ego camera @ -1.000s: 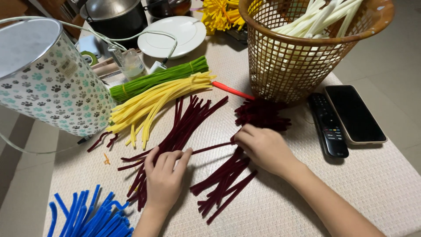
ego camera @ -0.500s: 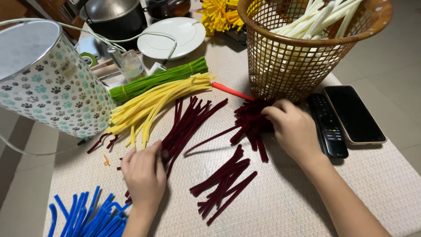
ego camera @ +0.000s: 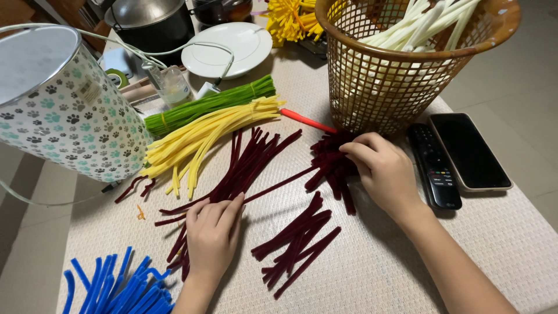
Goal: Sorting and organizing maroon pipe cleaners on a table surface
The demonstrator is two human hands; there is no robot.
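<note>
You are pressing your left hand [ego camera: 212, 232] flat, fingers open, on the long maroon stems [ego camera: 244, 168] at frame centre, seemingly to keep them fanned and still. Your right hand [ego camera: 383, 171] is closing its fingers around the maroon tuft [ego camera: 328, 166] right of centre, just below the basket [ego camera: 383, 87], gathering its loose ends. Between your hands is lying one short maroon pile [ego camera: 296, 238], too tangled to count. I am counting one green bundle [ego camera: 209, 104], one yellow bundle [ego camera: 203, 136], one blue heap [ego camera: 116, 288], one remote [ego camera: 435, 166] and one phone [ego camera: 468, 150].
</note>
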